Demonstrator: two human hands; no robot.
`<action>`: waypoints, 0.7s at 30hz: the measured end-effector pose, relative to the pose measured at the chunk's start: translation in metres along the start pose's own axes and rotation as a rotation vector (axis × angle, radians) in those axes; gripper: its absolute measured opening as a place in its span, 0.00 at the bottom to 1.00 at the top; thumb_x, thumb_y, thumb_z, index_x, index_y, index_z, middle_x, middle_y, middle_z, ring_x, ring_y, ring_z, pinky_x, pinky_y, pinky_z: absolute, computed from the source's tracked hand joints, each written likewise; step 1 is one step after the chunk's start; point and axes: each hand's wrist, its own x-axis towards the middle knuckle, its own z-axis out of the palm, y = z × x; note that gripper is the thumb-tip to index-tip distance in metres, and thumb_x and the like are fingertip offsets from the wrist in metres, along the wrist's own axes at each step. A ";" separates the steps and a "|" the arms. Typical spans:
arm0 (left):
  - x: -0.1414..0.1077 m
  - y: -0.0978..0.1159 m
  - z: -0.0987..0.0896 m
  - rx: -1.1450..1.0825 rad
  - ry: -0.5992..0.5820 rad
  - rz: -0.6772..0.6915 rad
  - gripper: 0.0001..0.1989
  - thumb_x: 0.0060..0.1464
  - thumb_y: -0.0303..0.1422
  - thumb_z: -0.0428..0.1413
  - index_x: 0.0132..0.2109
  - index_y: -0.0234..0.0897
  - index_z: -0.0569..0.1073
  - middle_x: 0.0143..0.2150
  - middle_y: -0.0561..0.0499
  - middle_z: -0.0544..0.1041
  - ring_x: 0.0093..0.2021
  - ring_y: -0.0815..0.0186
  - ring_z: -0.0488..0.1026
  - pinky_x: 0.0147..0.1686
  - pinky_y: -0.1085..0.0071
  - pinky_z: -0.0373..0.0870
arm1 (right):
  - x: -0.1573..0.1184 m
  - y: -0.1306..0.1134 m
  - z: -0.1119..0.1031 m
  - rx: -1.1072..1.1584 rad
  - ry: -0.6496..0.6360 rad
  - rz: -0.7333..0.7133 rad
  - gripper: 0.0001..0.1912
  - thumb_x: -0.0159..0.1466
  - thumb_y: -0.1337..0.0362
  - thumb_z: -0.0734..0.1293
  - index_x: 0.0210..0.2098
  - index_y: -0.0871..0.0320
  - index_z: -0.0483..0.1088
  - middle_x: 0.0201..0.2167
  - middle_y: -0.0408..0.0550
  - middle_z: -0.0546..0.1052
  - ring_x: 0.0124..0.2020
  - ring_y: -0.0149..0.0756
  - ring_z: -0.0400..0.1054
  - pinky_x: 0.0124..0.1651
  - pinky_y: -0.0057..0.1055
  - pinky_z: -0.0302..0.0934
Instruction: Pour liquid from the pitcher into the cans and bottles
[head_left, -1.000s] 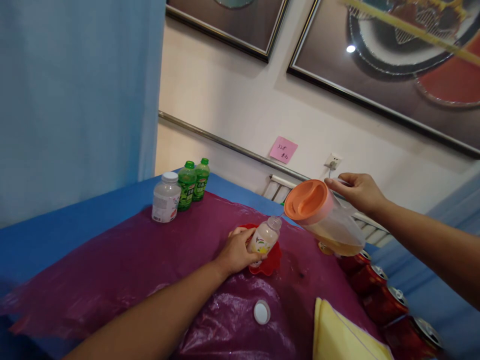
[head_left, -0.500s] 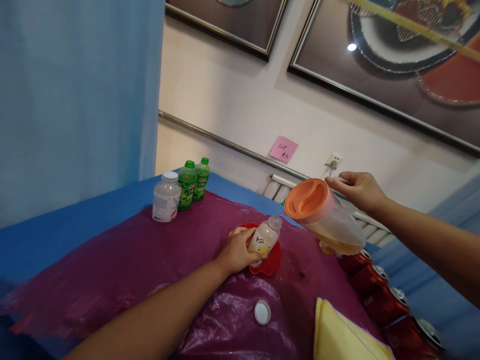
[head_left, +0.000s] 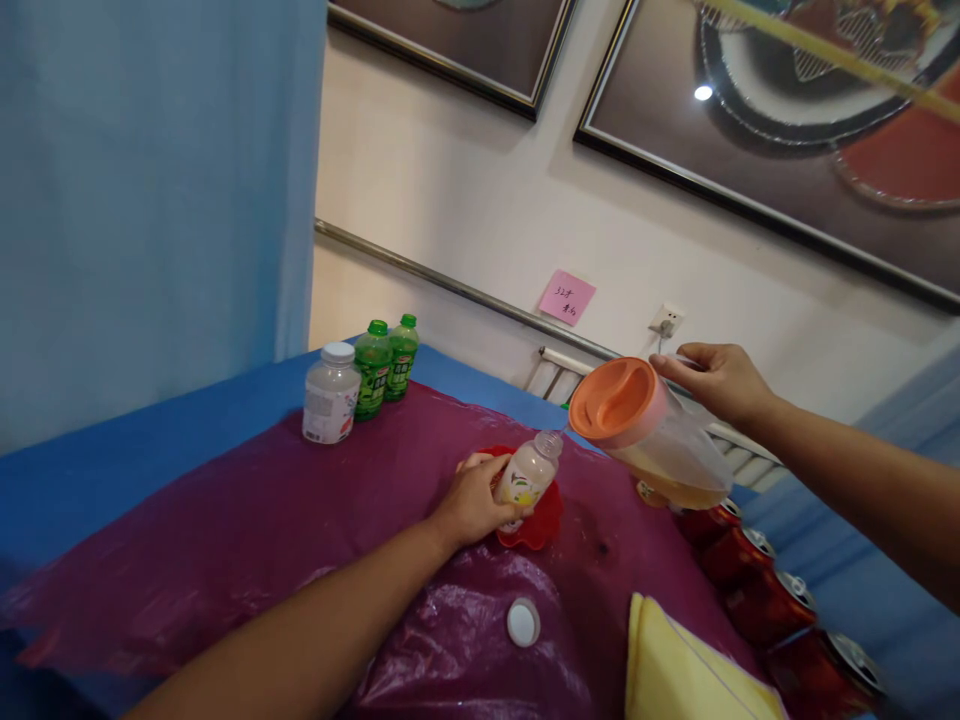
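Note:
My left hand is wrapped round a clear bottle with a lemon-patterned label, its mouth uncapped and leaning right. Under and behind it lies a red scalloped dish. By its handle, my right hand grips a translucent pitcher with an orange lid. The pitcher is tipped left, its spout close to the bottle's mouth, and holds some pale yellow liquid. Whether liquid is flowing across is hard to make out. A white cap rests on the purple plastic sheet nearer to me.
A white-capped jar and two green bottles stand at the back left. Several red cans line the right edge, beside a folded yellow cloth. Behind the table runs a metal rail along the wall.
Both hands, the bottle and the tilted pitcher hold almost the same positions. Only a very slight shift of the whole view shows.

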 end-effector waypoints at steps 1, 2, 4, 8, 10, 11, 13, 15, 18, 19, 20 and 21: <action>0.000 0.000 0.000 0.000 0.000 -0.004 0.35 0.40 0.46 0.71 0.57 0.46 0.75 0.49 0.48 0.76 0.54 0.52 0.70 0.55 0.61 0.64 | 0.000 0.001 0.000 0.005 -0.002 0.001 0.32 0.57 0.35 0.67 0.18 0.54 0.54 0.17 0.37 0.50 0.20 0.28 0.45 0.23 0.30 0.39; 0.000 0.000 0.000 0.000 0.001 -0.007 0.35 0.40 0.46 0.71 0.57 0.46 0.75 0.49 0.48 0.76 0.54 0.52 0.70 0.55 0.61 0.64 | 0.000 0.001 0.000 0.009 -0.002 -0.001 0.32 0.57 0.35 0.67 0.18 0.54 0.54 0.17 0.37 0.50 0.20 0.28 0.45 0.23 0.30 0.39; 0.000 0.000 0.000 -0.002 0.003 -0.008 0.35 0.40 0.47 0.71 0.57 0.45 0.75 0.49 0.48 0.76 0.54 0.52 0.71 0.55 0.61 0.64 | 0.000 0.002 0.001 0.015 -0.001 -0.006 0.32 0.57 0.35 0.67 0.18 0.54 0.55 0.18 0.37 0.51 0.21 0.28 0.45 0.23 0.30 0.40; 0.001 -0.001 0.001 0.005 0.008 0.009 0.35 0.40 0.47 0.71 0.56 0.45 0.75 0.48 0.48 0.77 0.53 0.52 0.71 0.54 0.62 0.65 | 0.000 0.003 0.001 0.010 0.003 -0.005 0.32 0.56 0.34 0.67 0.19 0.54 0.55 0.18 0.38 0.50 0.21 0.28 0.45 0.23 0.30 0.40; 0.001 -0.002 0.001 0.007 0.011 0.007 0.35 0.40 0.47 0.71 0.56 0.45 0.76 0.49 0.48 0.76 0.53 0.52 0.71 0.55 0.62 0.65 | 0.000 0.003 0.001 0.005 -0.001 0.000 0.31 0.56 0.34 0.67 0.19 0.54 0.56 0.18 0.38 0.51 0.21 0.29 0.45 0.23 0.30 0.41; 0.001 -0.002 0.001 0.007 0.011 0.007 0.35 0.40 0.47 0.71 0.56 0.45 0.76 0.49 0.48 0.76 0.53 0.52 0.71 0.55 0.61 0.64 | 0.000 0.003 0.001 0.004 -0.003 0.003 0.31 0.56 0.35 0.67 0.19 0.54 0.56 0.18 0.38 0.51 0.21 0.29 0.45 0.23 0.30 0.41; 0.001 -0.003 0.002 0.004 0.009 0.010 0.35 0.40 0.47 0.71 0.56 0.46 0.75 0.49 0.48 0.76 0.53 0.52 0.70 0.55 0.61 0.64 | 0.000 0.004 0.001 0.003 -0.004 0.009 0.31 0.56 0.35 0.67 0.18 0.54 0.55 0.18 0.38 0.51 0.21 0.29 0.45 0.23 0.30 0.41; 0.000 -0.003 0.002 -0.001 0.004 0.019 0.35 0.40 0.46 0.71 0.57 0.46 0.75 0.49 0.49 0.77 0.54 0.52 0.70 0.55 0.61 0.64 | 0.000 0.005 0.001 0.010 -0.008 0.010 0.31 0.57 0.36 0.67 0.19 0.54 0.55 0.18 0.38 0.51 0.21 0.29 0.46 0.23 0.30 0.41; 0.000 -0.004 0.002 -0.006 0.002 0.019 0.35 0.40 0.46 0.71 0.57 0.46 0.75 0.49 0.48 0.76 0.54 0.52 0.70 0.55 0.61 0.64 | -0.001 0.007 0.001 0.015 -0.018 -0.002 0.31 0.57 0.36 0.67 0.19 0.53 0.55 0.18 0.38 0.51 0.22 0.29 0.45 0.23 0.30 0.41; 0.000 -0.004 0.002 -0.006 0.002 0.018 0.35 0.40 0.47 0.71 0.57 0.46 0.75 0.50 0.48 0.76 0.54 0.52 0.70 0.55 0.61 0.64 | -0.001 0.007 0.001 0.012 -0.020 -0.006 0.31 0.58 0.36 0.67 0.19 0.53 0.55 0.19 0.38 0.51 0.22 0.29 0.45 0.23 0.30 0.41; 0.000 -0.004 0.002 -0.007 0.001 0.016 0.35 0.40 0.47 0.71 0.57 0.46 0.75 0.50 0.48 0.76 0.54 0.52 0.70 0.55 0.60 0.64 | -0.001 0.007 0.001 0.008 -0.019 -0.009 0.31 0.58 0.36 0.67 0.19 0.53 0.55 0.19 0.38 0.51 0.22 0.29 0.45 0.23 0.31 0.41; 0.001 -0.004 0.002 -0.008 -0.001 0.015 0.35 0.40 0.47 0.71 0.57 0.46 0.75 0.49 0.48 0.76 0.54 0.52 0.70 0.55 0.60 0.64 | -0.001 0.006 0.001 0.004 -0.017 -0.012 0.31 0.58 0.36 0.67 0.19 0.53 0.54 0.19 0.38 0.51 0.22 0.29 0.45 0.23 0.31 0.41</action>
